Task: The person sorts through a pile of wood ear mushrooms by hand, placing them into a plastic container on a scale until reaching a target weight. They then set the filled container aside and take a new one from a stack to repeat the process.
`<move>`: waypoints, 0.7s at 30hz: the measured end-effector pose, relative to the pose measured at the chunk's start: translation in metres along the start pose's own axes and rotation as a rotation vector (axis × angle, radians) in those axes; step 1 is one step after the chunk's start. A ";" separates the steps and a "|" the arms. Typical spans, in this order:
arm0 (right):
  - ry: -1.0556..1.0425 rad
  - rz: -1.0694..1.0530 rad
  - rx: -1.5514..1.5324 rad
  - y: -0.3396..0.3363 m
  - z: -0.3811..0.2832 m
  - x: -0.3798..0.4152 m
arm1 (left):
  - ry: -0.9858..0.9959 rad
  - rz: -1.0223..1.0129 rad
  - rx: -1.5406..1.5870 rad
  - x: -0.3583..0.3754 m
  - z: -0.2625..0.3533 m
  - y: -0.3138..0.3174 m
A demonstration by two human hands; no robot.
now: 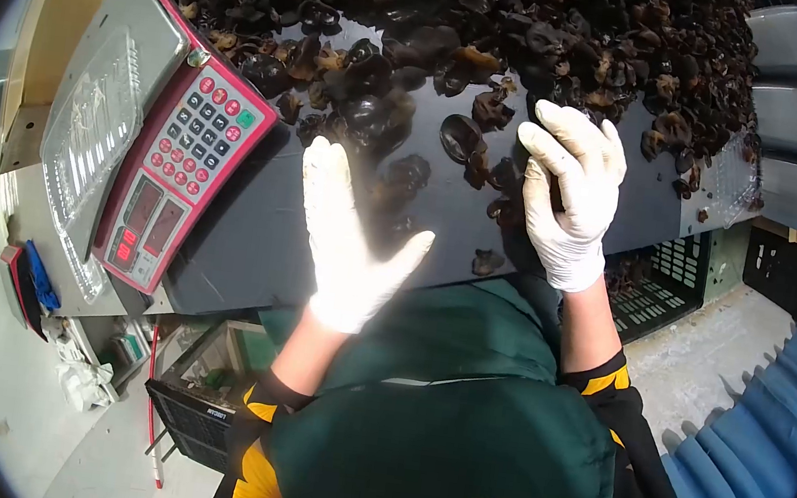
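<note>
My left hand, in a white glove, is held flat over the dark tabletop, its fingers together and its thumb spread wide. Close to its fingertips lie wet black wood ear mushrooms, partly blurred. My right hand, gloved too, has loosely curled fingers with gaps between them; nothing shows in it. It hovers at the front of the big mushroom pile, beside a few loose pieces. A clear plastic tray rests on the platform of the red digital scale, left of my left hand.
Black plastic crates stand below the table at right and lower left. Blue ribbed material lies at the far right. Stacked clear plastic trays are by the table's right edge. A cardboard box stands behind the scale.
</note>
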State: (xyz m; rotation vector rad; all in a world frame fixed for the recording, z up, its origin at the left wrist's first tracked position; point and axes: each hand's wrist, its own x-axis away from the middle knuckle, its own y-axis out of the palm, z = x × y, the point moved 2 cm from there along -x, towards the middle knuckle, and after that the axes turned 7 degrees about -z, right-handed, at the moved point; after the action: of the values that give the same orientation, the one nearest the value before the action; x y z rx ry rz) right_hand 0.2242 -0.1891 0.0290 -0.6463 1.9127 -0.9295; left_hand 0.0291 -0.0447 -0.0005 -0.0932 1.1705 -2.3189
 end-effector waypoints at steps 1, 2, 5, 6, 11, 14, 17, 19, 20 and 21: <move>-0.023 0.004 0.017 -0.003 0.000 -0.001 | -0.004 -0.007 0.002 0.000 0.000 0.000; -0.046 0.007 0.033 -0.006 -0.001 -0.001 | -0.001 -0.002 0.000 0.001 -0.001 0.000; -0.103 -0.053 0.030 -0.029 0.007 0.013 | 0.004 0.010 -0.008 0.004 -0.005 0.001; -0.093 -0.084 0.026 -0.038 0.008 0.021 | 0.003 0.007 -0.010 0.005 -0.005 0.000; 0.020 -0.455 -0.157 -0.045 -0.018 0.054 | -0.035 0.007 -0.027 0.004 -0.007 -0.008; -0.045 -0.523 -0.220 -0.011 -0.040 0.062 | -0.042 -0.028 -0.041 0.001 -0.009 -0.009; -0.111 -0.355 -0.346 0.020 -0.056 0.034 | -0.005 -0.040 -0.089 -0.002 -0.008 -0.012; -0.196 -0.221 -0.400 0.029 -0.062 0.001 | -0.050 -0.059 -0.127 0.000 -0.009 -0.014; -0.250 -0.123 -0.367 0.039 -0.061 -0.010 | -0.075 -0.067 -0.143 0.002 -0.009 -0.014; -0.270 -0.054 -0.359 0.046 -0.063 -0.029 | -0.113 -0.079 -0.143 0.004 -0.011 -0.013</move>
State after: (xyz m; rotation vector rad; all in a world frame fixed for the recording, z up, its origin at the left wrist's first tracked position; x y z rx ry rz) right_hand 0.1791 -0.1197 0.0265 -0.9851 1.8356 -0.5002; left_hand 0.0172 -0.0321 0.0023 -0.3233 1.2941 -2.2627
